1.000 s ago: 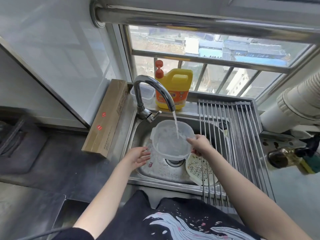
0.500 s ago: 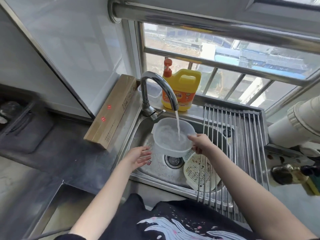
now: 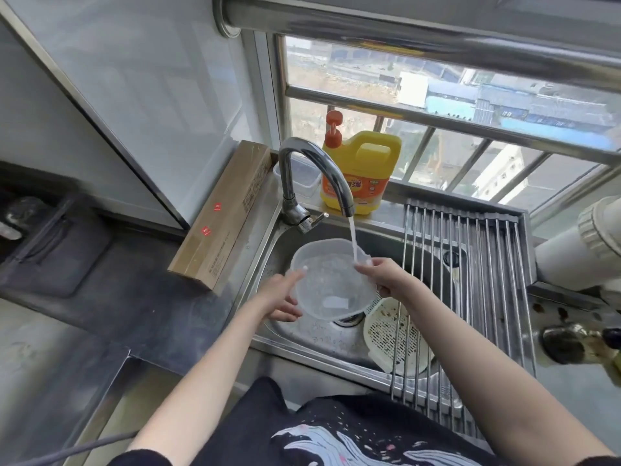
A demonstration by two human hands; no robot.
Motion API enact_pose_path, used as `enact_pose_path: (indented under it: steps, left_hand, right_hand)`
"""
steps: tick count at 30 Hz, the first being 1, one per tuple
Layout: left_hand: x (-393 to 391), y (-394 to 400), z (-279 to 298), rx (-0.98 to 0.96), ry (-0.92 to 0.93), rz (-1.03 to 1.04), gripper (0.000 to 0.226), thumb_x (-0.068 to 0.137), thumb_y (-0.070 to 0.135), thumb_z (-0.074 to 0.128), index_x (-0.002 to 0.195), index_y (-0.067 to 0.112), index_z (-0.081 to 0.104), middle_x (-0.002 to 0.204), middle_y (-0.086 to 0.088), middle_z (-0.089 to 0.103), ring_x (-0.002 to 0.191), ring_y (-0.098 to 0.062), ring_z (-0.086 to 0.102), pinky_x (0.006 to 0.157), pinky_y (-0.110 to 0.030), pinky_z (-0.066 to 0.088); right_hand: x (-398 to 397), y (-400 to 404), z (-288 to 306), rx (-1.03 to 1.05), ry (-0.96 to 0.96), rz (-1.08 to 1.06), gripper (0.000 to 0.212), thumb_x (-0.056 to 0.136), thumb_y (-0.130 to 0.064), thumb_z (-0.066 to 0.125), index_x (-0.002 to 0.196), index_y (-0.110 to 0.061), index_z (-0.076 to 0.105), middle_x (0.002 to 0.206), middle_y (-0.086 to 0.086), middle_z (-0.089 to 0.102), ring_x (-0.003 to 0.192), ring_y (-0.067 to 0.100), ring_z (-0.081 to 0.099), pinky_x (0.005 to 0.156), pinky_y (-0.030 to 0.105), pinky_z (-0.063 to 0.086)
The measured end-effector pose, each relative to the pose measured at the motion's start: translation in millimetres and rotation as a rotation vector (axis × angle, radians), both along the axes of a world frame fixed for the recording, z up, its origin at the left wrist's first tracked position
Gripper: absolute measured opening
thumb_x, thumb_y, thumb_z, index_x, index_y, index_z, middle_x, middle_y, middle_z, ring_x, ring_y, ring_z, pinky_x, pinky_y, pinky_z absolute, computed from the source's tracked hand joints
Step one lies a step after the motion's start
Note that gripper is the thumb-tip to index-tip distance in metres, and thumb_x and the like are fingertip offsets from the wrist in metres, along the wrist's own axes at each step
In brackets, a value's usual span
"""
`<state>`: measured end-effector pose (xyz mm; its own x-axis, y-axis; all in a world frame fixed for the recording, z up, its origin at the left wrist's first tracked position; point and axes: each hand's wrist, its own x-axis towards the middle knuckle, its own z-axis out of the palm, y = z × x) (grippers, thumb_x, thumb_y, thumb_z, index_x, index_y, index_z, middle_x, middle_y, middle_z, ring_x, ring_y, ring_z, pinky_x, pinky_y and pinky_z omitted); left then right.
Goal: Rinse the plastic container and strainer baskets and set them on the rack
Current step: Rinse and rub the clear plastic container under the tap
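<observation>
A clear plastic container (image 3: 331, 280) is held over the steel sink (image 3: 268, 260), tilted toward me with water pooled inside. My right hand (image 3: 386, 277) grips its right rim, where the faucet's stream lands. My left hand (image 3: 280, 299) holds the left side, thumb on the rim and fingers underneath. A white strainer basket (image 3: 386, 334), flecked with food bits, lies in the sink at the lower right, partly under the roll-up rack (image 3: 470, 270).
The curved faucet (image 3: 312, 169) runs water. A yellow detergent jug (image 3: 361, 169) and a small clear tub (image 3: 304, 178) stand on the sill behind it. A long cardboard box (image 3: 221, 216) lies left of the sink. A white pipe (image 3: 578, 250) crosses at right.
My left hand has come up from beside the sink edge and taken hold of the container's left side. The container has tilted toward me and holds more water.
</observation>
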<state>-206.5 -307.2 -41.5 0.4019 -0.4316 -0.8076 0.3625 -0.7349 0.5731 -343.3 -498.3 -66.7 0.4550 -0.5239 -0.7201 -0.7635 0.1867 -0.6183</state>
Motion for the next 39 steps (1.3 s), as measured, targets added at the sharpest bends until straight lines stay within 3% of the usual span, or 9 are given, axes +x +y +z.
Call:
enact_pose_path:
  steps: [4,10,13,17,22,27,30,33,39]
  left_hand:
    - [-2.7,-15.3,-1.0,0.053,-0.350,-0.101,0.006,0.086,0.007,0.044,0.090,0.003,0.046,0.066,-0.015,0.054,0.034,-0.017,0.058,0.034,-0.022,0.044]
    - [-1.7,-28.2,-0.7,-0.012,-0.747,-0.234,0.017,0.083,0.008,0.041,0.070,0.016,0.034,0.075,-0.011,0.049,0.065,-0.035,0.063,0.052,-0.041,0.053]
    - [-7.2,-33.5,1.4,0.000,-0.928,-0.396,0.010,0.086,0.006,0.042,0.081,0.010,0.035,0.073,-0.014,0.050,0.073,-0.036,0.057,0.055,-0.036,0.038]
    - [-10.8,-42.9,7.2,-0.061,-1.064,-0.326,0.006,0.090,0.003,0.040,0.086,0.007,0.036,0.074,-0.022,0.057,0.070,-0.038,0.058,0.052,-0.034,0.030]
    - [-21.7,-57.5,1.4,-0.085,-1.096,-0.342,0.015,0.091,0.004,0.040,0.105,0.000,0.045,0.086,-0.026,0.063,0.078,-0.042,0.060,0.058,-0.042,0.040]
    - [-24.6,-57.3,-11.0,-0.117,-0.914,-0.084,0.002,0.091,0.004,0.040,0.089,0.005,0.040,0.067,-0.009,0.047,0.058,-0.027,0.043,0.048,-0.035,0.029]
    - [-27.9,-64.4,-19.2,-0.148,-0.781,-0.013,0.010,0.088,0.004,0.042,0.080,0.007,0.035,0.063,-0.003,0.039,0.060,-0.027,0.042,0.051,-0.037,0.030]
    - [-26.8,-68.1,-27.9,-0.148,-0.538,0.071,0.013,0.085,0.002,0.042,0.076,0.010,0.037,0.064,-0.007,0.043,0.053,-0.028,0.051,0.049,-0.032,0.039]
    - [-35.5,-71.3,-47.5,-0.087,0.133,0.385,0.015,0.088,-0.004,0.038,0.078,0.003,0.044,0.030,-0.002,0.035,0.021,-0.011,0.041,0.028,-0.012,0.034]
  right_hand:
    - [13.8,3.2,-0.6,-0.143,-0.007,0.145,0.023,0.090,-0.036,0.063,0.096,-0.014,0.058,0.082,0.003,0.055,0.060,0.015,0.047,0.050,0.027,0.035]
    - [20.3,12.3,11.8,-1.056,0.011,0.653,0.031,0.091,-0.014,0.051,0.121,-0.004,0.047,0.121,0.015,0.051,0.109,0.033,0.053,0.080,0.039,0.047]
    - [27.8,11.9,10.5,-1.095,0.025,1.073,0.042,0.095,-0.014,0.044,0.137,-0.011,0.039,0.137,0.013,0.044,0.126,0.031,0.045,0.099,0.037,0.039]
    - [31.4,18.4,-7.4,-1.072,0.411,1.123,0.071,0.102,-0.034,0.032,0.151,-0.003,-0.008,0.160,0.016,-0.005,0.148,0.029,-0.005,0.120,0.039,-0.002]
    - [28.0,49.6,-22.3,-0.434,0.292,0.998,0.072,0.099,-0.054,0.022,0.147,0.000,0.031,0.154,0.021,0.025,0.143,0.033,0.024,0.118,0.041,0.016]
    - [4.0,32.2,-18.0,-0.727,0.349,0.951,0.069,0.099,-0.053,0.008,0.148,-0.012,0.032,0.156,0.013,0.025,0.147,0.026,0.014,0.119,0.044,-0.002]
    - [5.4,55.2,-9.3,-0.545,0.146,0.879,0.064,0.099,-0.055,0.009,0.143,-0.020,0.039,0.147,0.014,0.042,0.137,0.029,0.037,0.115,0.050,0.017]
    - [-4.9,54.1,8.1,-0.608,0.030,1.002,0.047,0.100,-0.051,0.028,0.135,-0.024,0.045,0.113,0.011,0.068,0.104,0.029,0.062,0.094,0.039,0.040]
    - [-26.2,26.0,20.2,-1.208,-0.201,1.216,0.008,0.079,-0.024,0.071,0.082,-0.022,0.064,0.069,-0.007,0.066,0.070,0.019,0.061,0.083,0.033,0.029]
